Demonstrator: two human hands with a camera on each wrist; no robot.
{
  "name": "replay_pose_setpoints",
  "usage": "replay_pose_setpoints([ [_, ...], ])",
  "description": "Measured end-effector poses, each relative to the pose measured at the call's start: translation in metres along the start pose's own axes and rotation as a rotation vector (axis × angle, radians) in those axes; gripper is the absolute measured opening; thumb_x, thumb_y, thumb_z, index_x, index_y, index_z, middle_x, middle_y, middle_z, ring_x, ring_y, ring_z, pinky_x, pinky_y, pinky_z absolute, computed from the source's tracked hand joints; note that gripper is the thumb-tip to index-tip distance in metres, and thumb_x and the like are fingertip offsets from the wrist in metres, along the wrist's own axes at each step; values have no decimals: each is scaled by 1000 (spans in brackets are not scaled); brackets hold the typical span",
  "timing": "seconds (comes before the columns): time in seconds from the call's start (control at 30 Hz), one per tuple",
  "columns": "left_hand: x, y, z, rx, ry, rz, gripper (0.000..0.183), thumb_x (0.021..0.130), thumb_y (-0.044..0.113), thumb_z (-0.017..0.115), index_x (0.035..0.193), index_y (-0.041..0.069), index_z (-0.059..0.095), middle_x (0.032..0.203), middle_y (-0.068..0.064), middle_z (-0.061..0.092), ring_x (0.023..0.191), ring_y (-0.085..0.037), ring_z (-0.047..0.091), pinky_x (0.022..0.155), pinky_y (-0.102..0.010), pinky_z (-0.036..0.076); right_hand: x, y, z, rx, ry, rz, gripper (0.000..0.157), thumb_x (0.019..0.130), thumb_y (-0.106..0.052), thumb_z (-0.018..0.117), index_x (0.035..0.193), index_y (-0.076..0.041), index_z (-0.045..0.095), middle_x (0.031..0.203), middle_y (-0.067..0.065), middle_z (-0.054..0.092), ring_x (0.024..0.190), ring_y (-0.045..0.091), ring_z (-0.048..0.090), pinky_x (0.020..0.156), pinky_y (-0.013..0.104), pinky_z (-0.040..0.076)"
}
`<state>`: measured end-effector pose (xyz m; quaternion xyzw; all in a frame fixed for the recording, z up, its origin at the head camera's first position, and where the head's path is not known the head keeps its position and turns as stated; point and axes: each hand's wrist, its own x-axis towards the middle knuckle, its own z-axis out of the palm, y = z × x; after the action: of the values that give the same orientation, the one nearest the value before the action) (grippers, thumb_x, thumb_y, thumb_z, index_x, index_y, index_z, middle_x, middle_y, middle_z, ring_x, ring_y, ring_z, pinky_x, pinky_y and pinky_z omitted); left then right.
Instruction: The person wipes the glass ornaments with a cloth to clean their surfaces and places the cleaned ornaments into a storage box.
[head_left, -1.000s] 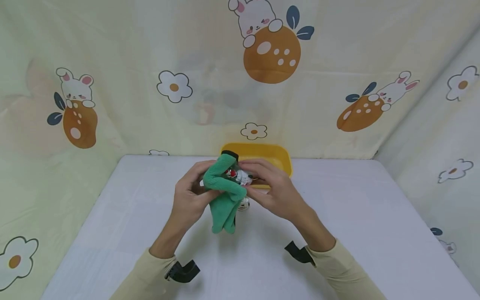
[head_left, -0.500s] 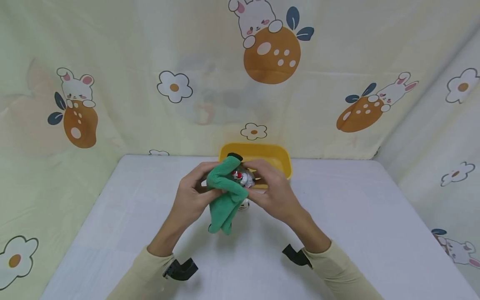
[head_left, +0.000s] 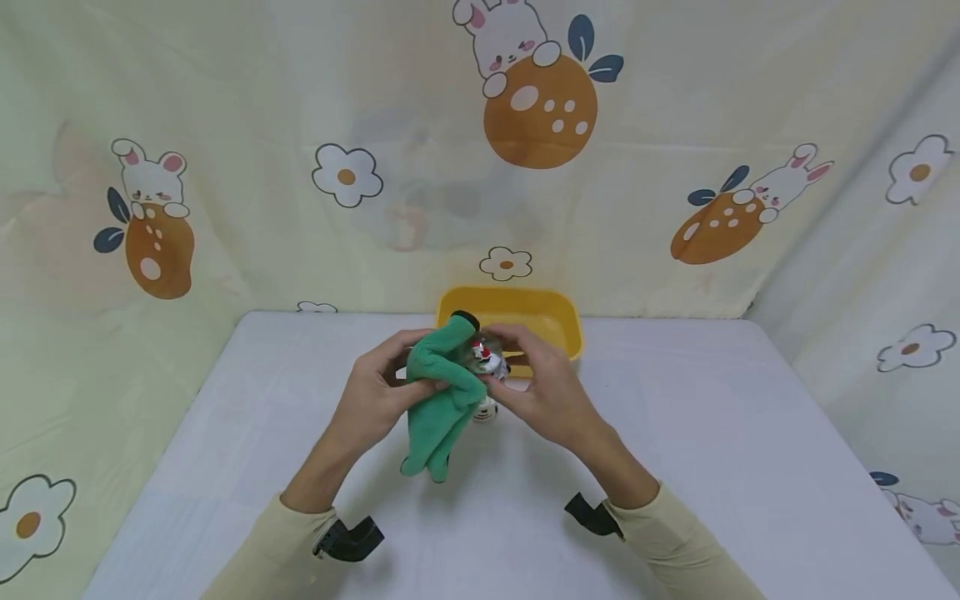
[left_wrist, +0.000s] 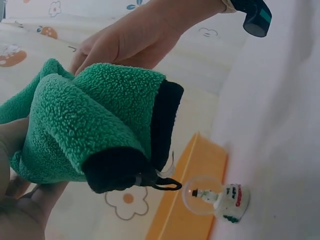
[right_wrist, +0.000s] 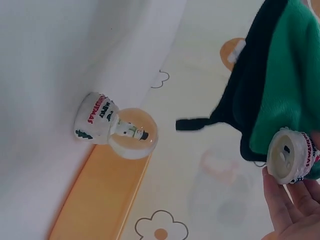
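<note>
In the head view my left hand [head_left: 375,392] grips a green cloth [head_left: 435,417] with black edging and a small loop, its lower end hanging down. My right hand [head_left: 543,379] holds a small snow globe [head_left: 483,354] by its white base; a red-and-white figure shows inside. The cloth lies against the dome and hides part of it. From the right wrist, the underside of this globe's base [right_wrist: 284,156] is visible. A second snow globe [left_wrist: 234,202], with a snowman inside, stands upright on the table below the hands.
Behind the hands a yellow tray [head_left: 566,321] stands at the table's back edge, against a patterned curtain [head_left: 420,83]. The standing globe is close in front of the tray. A white cover lies over the table [head_left: 675,417].
The globe has turned a little in my right hand, so more of its dome and figure shows. The cloth's hanging end has swung left and slightly down. Both hands have shifted only slightly.
</note>
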<state>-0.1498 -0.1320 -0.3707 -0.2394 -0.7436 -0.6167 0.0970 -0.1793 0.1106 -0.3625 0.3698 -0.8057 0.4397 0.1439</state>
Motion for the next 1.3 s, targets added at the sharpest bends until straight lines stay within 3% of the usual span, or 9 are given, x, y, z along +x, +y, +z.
replay_pose_setpoints([
  [0.4, -7, -9, -16, 55, -5, -155, 53, 91, 11, 77, 140, 20, 59, 135, -5, 61, 114, -31, 65, 82, -34, 63, 3, 15, -10, 81, -31, 119, 53, 90, -10, 78, 138, -17, 56, 125, 1, 67, 110, 19, 65, 92, 37, 60],
  [0.63, -12, -18, -30, 67, 5, -183, 54, 90, 12, 78, 140, 23, 59, 135, -4, 61, 115, -31, 63, 82, -33, 62, 8, 32, -13, 57, -38, 159, 48, 88, -7, 79, 130, -12, 56, 124, 2, 64, 113, 21, 63, 95, 40, 59],
  [0.9, -22, -30, -48, 67, 39, -214, 52, 90, 12, 79, 138, 22, 61, 133, -4, 62, 115, -30, 61, 80, -32, 62, 19, 54, -17, 27, -24, 231, 55, 83, -7, 83, 132, -7, 59, 126, 9, 63, 110, 30, 67, 95, 46, 59],
  [1.1, -26, -33, -58, 75, 50, -236, 52, 89, 12, 79, 137, 19, 62, 133, -6, 61, 116, -30, 60, 80, -32, 62, 27, 70, -22, -20, -28, 234, 55, 84, -9, 83, 136, -12, 63, 120, 5, 66, 106, 24, 62, 91, 41, 61],
  [1.3, -29, -34, -69, 106, 49, -243, 53, 89, 13, 80, 138, 19, 62, 132, -6, 62, 113, -29, 62, 78, -32, 62, 33, 88, -24, -34, -49, 243, 53, 86, -7, 81, 135, -8, 61, 124, 6, 67, 108, 24, 63, 94, 42, 59],
])
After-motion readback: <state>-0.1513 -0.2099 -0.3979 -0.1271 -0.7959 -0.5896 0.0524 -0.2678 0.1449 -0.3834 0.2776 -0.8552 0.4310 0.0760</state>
